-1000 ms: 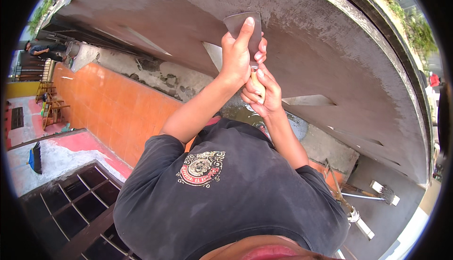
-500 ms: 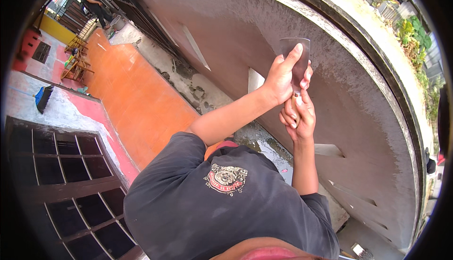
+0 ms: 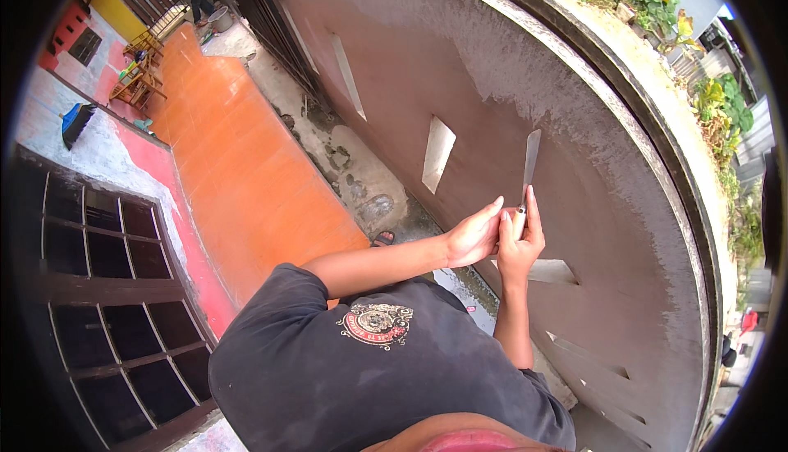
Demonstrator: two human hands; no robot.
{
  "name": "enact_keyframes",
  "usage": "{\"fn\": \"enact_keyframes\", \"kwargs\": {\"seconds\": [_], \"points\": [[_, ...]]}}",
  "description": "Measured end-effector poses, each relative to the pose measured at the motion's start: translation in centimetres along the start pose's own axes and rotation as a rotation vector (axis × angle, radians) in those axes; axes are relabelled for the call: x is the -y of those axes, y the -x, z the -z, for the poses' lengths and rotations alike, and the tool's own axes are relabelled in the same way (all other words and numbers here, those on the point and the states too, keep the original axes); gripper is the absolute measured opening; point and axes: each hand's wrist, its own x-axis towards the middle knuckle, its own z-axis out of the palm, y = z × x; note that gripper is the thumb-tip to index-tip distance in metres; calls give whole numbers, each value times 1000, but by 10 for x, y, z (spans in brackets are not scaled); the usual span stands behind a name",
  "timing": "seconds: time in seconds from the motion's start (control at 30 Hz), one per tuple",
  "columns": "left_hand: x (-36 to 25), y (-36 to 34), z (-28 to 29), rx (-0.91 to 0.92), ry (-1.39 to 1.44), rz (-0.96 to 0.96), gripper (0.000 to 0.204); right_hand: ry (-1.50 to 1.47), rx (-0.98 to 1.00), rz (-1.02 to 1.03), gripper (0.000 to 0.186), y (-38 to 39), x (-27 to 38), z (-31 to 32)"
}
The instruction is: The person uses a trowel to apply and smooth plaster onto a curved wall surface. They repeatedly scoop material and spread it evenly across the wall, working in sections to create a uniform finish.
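Note:
A scraper [image 3: 532, 158] with a flat metal blade and a pale handle stands upright in front of the wall, its blade seen nearly edge-on. My right hand [image 3: 519, 247] grips it by the handle, one finger lying up along the lower end of the blade. Close beside the handle, my left hand [image 3: 474, 237] is open with its palm turned up and its thumb apart. Its fingertips are partly hidden by the right hand, so I cannot tell whether they touch it.
A curved grey-brown wall [image 3: 591, 206] with slanted openings rises before me, its upper band rougher. Orange tiled floor [image 3: 238, 165] stretches to the left beside a barred window [image 3: 115, 288]. A broom [image 3: 75, 124], wooden chairs [image 3: 139, 87] and a person by a bucket [image 3: 220, 19] are farther off.
My left hand has let go of the scraper's blade and opened. Both hands have come lower and nearer, and the blade has turned from broad face to edge-on.

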Motion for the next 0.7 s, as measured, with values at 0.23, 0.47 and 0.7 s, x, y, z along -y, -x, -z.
{"fn": "enact_keyframes", "kwargs": {"seconds": [0.23,0.47,0.7], "points": [[-10,10,-9,231,-6,256,80,448,-616,315,54,19,-9,6],[-37,24,20,599,-104,607,78,609,-1076,124,58,78,7,1],[-34,32,28,550,-480,776,62,288,-1357,-39,60,139,28,-58]]}}
